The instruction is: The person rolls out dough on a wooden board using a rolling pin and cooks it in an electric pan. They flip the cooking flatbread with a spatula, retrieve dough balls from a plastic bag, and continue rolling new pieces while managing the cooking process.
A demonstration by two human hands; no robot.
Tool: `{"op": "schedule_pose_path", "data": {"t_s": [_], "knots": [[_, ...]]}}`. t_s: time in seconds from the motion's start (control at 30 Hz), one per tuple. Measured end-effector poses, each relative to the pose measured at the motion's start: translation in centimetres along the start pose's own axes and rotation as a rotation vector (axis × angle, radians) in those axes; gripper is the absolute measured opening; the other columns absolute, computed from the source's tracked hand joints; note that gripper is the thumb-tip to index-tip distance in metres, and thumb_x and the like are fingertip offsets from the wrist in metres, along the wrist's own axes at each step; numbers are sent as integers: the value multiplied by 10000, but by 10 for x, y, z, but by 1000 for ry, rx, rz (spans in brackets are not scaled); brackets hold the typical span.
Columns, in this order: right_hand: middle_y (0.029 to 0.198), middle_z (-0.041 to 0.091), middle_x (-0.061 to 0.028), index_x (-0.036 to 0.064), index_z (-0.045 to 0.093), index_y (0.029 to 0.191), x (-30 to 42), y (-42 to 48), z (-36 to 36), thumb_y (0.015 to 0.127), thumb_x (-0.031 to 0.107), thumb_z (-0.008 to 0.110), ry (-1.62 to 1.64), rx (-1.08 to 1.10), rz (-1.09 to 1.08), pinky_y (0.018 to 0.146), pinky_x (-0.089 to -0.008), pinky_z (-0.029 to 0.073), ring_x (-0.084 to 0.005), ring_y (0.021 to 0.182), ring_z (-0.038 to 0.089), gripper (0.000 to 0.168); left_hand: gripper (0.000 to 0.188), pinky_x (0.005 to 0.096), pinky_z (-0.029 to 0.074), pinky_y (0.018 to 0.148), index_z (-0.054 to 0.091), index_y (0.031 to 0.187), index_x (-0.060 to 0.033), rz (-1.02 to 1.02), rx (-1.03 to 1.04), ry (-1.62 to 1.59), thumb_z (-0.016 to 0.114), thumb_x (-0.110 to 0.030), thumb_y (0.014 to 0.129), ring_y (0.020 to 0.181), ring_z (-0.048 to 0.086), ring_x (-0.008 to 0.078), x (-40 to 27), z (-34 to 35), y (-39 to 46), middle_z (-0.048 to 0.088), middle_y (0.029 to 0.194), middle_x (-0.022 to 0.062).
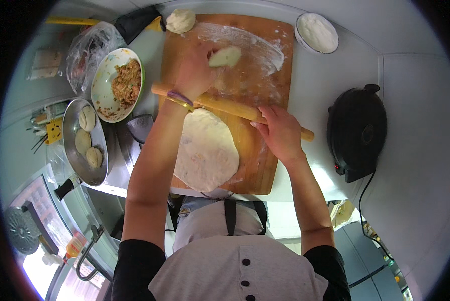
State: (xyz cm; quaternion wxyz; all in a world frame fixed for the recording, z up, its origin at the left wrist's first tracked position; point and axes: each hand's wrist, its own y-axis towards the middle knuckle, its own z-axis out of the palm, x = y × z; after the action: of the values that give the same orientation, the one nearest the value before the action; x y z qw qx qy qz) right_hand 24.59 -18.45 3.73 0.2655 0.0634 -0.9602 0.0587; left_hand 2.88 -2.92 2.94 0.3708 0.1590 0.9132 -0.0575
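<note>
A large flat oval of dough [207, 152] lies on the near left part of a wooden board [262, 158]. Beyond it a wooden rolling pin [228, 107] spans the board at a slant, its right part held by my right hand [279, 131]. My left hand [196, 69] reaches over the pin, blurred, at a small pale piece of dough [225, 57]; whether it grips the piece is unclear. A round ball of dough [180, 21] sits at the board's far left corner. Flour [244, 35] is spread over the board's far part.
A bowl of flour [317, 33] stands at the far right, a black electric griddle [356, 133] with a cord at the right. On the left are a bowl of minced filling [140, 96], a metal pan [69, 139] with several dough pieces, and a plastic bag [91, 56].
</note>
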Motion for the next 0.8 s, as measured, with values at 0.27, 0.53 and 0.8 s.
{"op": "schedule_pose_path", "data": {"t_s": [0.27,0.53,0.8], "knots": [[951,665,-45,137,627,1081,-3,-4,13,805,282,737,-52,-110,-27,747,-421,513,-267,922,643,331,594,475,335,1140,472,1417,-153,619,-24,358,638,-135,847,1352,428,347,-42,98,60,437,1500,86],[958,636,-8,156,624,1065,-4,-7,15,793,268,723,-92,-148,-39,758,-410,500,-237,934,625,310,563,540,253,1174,479,1447,-211,798,325,403,608,-251,900,1428,304,342,-38,77,37,348,1563,45],[987,642,-23,141,622,1095,-6,-4,9,817,286,717,-82,-28,-55,762,-418,492,-247,956,624,327,546,554,243,1154,457,1476,-231,515,484,270,467,-482,991,1456,262,372,-24,-3,-29,306,1596,79]]}}
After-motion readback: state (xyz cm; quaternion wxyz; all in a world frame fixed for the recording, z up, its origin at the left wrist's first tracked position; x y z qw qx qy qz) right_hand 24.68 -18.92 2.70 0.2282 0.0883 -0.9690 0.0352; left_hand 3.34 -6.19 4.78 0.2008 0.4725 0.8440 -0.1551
